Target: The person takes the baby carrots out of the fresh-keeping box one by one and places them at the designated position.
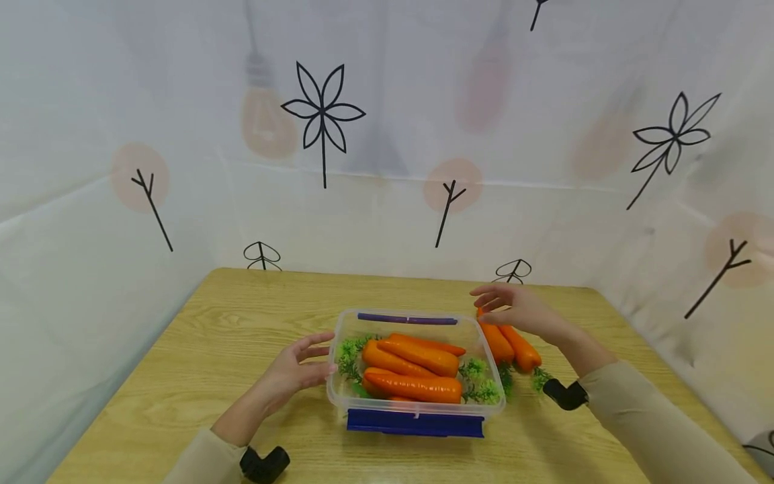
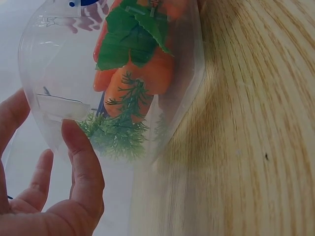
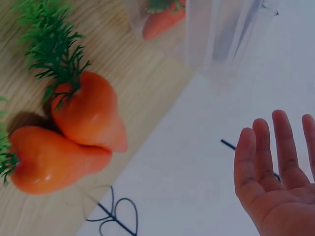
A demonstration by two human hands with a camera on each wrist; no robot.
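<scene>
A clear plastic container [image 1: 417,407] with blue side clips stands lidless on the table. Inside it lie several orange carrots [image 1: 417,388] with green leafy tops. My left hand [image 1: 290,370] is at the container's left wall, fingers relaxed, thumb tip right at the plastic in the left wrist view. To the right of the container, two more carrots [image 1: 525,353] lie side by side on the table, green tops toward me. Over their far ends hovers my right hand [image 1: 520,312], fingers extended and nothing in it; the right wrist view shows its palm apart from both carrots [image 3: 88,115].
The wooden table [image 1: 260,302] reaches back to a white cloth backdrop [image 1: 387,222] printed with black flowers and twigs. The cloth also hangs along both sides. A blue clip [image 1: 416,422] flares out from the container's near side.
</scene>
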